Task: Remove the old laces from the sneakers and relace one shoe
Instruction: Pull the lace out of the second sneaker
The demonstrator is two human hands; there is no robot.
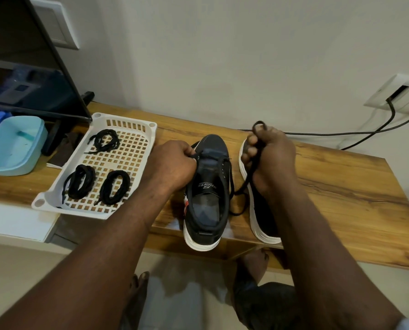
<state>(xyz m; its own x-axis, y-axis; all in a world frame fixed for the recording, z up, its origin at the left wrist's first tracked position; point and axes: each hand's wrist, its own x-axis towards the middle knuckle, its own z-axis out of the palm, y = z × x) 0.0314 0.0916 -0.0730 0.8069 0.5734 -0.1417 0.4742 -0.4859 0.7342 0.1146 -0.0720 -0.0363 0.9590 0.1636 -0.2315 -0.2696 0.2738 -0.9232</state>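
Standing on the wooden worktop [341,186] near its front edge, the dark sneaker [207,194] with the white sole runs lengthwise from 6 to 12 o'clock: heel toward the person and slightly over the edge, toe toward the wall. Its tongue is pulled up, showing a printed label, and a black lace [240,189] is threaded through its upper eyelets. The left hand [172,165] rests against the shoe's 9 o'clock side, its fingers closed and pinching one lace end at the eyelet row. From the shoe's 3 o'clock side the lace loops down and climbs to the right hand [270,156], which is curled tight around it, a small loop sticking out above the knuckles at 12 o'clock. Under that hand and forearm lies the second sneaker [258,210], parallel to the first, toe also toward the wall, mostly hidden.

At 9 o'clock from the shoes sits a white perforated tray [98,167] holding three coiled bundles of black laces [106,139]. Farther out at 9 o'clock is a pale blue tub [13,148], with a dark screen [32,67] behind it at 10 o'clock. At 2 o'clock a black cable [365,132] runs to a wall socket [398,94].
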